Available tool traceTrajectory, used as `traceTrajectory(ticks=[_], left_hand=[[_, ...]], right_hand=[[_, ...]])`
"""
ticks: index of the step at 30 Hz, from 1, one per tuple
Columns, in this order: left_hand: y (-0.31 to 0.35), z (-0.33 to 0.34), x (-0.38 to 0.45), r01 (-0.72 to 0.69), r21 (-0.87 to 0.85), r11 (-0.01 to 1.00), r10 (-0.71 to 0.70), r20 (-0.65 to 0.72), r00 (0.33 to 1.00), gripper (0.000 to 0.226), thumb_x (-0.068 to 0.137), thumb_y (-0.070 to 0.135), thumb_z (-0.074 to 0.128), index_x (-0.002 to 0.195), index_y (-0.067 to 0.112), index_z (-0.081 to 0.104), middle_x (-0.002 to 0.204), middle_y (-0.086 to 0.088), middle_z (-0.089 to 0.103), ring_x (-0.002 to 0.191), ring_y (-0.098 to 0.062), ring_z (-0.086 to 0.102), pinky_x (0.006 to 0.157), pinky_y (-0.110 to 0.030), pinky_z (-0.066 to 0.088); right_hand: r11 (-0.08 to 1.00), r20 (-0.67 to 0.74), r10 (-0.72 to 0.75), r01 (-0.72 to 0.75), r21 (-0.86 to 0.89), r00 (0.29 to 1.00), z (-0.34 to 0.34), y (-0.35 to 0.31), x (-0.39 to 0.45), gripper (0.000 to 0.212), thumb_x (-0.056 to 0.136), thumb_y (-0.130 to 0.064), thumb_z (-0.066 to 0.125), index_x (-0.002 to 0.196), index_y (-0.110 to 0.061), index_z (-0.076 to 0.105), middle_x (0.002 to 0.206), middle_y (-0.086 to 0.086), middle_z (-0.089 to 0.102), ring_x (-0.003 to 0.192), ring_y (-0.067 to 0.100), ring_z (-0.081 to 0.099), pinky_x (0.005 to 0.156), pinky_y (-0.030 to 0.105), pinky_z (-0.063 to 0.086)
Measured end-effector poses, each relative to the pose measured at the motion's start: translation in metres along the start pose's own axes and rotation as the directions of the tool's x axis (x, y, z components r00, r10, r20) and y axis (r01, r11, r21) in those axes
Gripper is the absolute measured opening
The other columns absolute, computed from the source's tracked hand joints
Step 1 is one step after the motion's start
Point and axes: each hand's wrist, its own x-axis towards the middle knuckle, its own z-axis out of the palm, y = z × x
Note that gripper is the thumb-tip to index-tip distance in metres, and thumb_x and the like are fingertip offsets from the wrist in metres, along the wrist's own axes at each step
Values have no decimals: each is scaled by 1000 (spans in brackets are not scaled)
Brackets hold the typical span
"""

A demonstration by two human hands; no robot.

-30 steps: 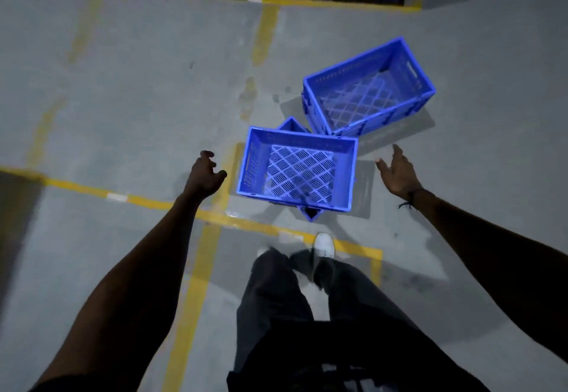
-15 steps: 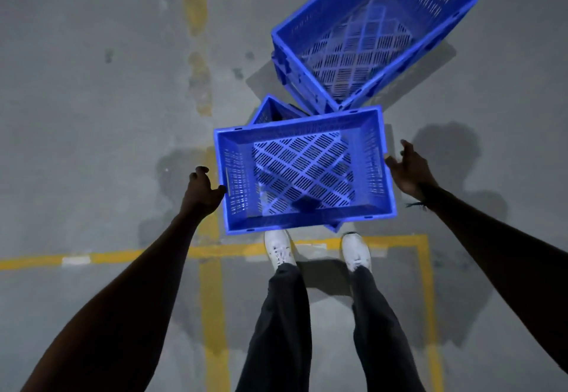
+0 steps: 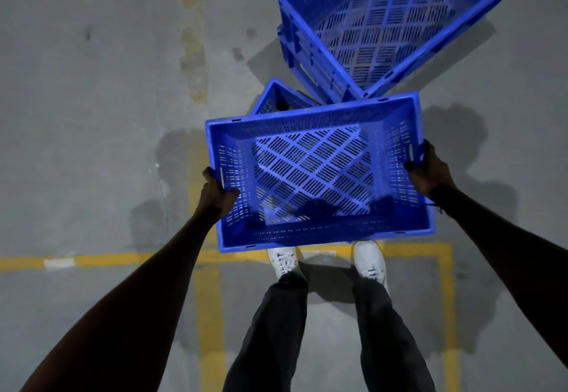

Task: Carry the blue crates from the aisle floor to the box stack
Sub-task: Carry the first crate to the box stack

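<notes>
A blue slotted crate (image 3: 310,176) sits right in front of my feet, empty inside. My left hand (image 3: 216,193) is closed over the handle slot on its left short side. My right hand (image 3: 428,170) grips the handle on its right short side. Under it another blue crate (image 3: 276,99) pokes out at the far left corner, mostly hidden. A further blue crate (image 3: 384,20), also empty, lies turned at an angle beyond them at the top right. The box stack is out of view.
Grey concrete floor (image 3: 92,115) with yellow painted lines (image 3: 209,299) crossing under my feet. My white shoes (image 3: 282,261) stand just behind the held crate's near edge. Open floor stretches to the left.
Both hands have closed onto the near crate's side handles; half a second ago they were just at its sides. My head has come lower and closer over the crates.
</notes>
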Motion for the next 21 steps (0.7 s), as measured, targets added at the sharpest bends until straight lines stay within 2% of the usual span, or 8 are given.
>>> traceTrajectory(ticks=[6,8,10,11,13,15,17,21], left_hand=[[5,-37,-52,-46,-20,999,46,7,999,73,96,14,61,147,9,10,110,-20,65,88,-42,67,71,-41,47],[6,-55,-82,-63,-32,997,63,-9,998,77,95,13,62,150,10,8,109,-21,66,76,-36,64,65,-36,46],[10,-73,-120,-78,-41,996,77,-20,997,89,90,25,64,154,10,4,102,-19,65,64,-24,60,58,-32,43],[10,-82,-139,-95,-47,994,94,-28,995,99,83,38,62,156,9,1,98,-18,66,62,-23,59,60,-33,43],[8,-97,-178,-124,-33,992,121,-65,990,114,71,56,54,158,6,-2,96,-17,67,69,-31,63,67,-38,46],[0,-110,-212,-135,-11,991,133,-121,984,113,73,55,55,159,10,-2,109,-24,68,88,-41,67,75,-43,50],[-6,-120,-246,-130,9,991,129,-186,974,107,77,49,58,160,15,0,112,-32,65,99,-48,64,76,-42,46],[-11,-137,-335,-123,-23,992,111,-292,950,102,76,54,57,159,22,5,106,-28,63,95,-43,62,74,-41,45]], right_hand=[[997,46,-74,74,-10,996,-33,-25,-39,76,88,-34,52,156,-16,23,124,29,61,109,47,60,88,44,45],[996,62,-75,77,-34,995,-46,-33,-56,73,96,-28,54,158,-15,19,128,30,59,111,48,59,90,44,45],[992,77,-103,108,-65,992,-61,-41,-77,70,99,-16,53,159,-13,17,128,31,58,112,48,58,90,43,45],[989,84,-125,131,-67,989,-68,-43,-87,70,99,-13,53,159,-12,17,128,32,59,112,48,58,90,43,45],[980,89,-179,186,-70,980,-83,-51,-110,72,98,-11,55,159,-12,16,133,31,57,116,49,57,93,42,44],[972,97,-218,225,-70,971,-100,-60,-133,75,98,-12,56,159,-14,14,134,31,56,117,48,57,93,42,45],[955,117,-264,276,-106,957,-116,-70,-159,75,97,-10,56,159,-12,14,133,33,56,116,50,57,92,43,45],[878,170,-424,449,-164,890,-152,-89,-213,74,95,-5,55,158,-9,17,121,37,61,103,53,61,86,48,47]])
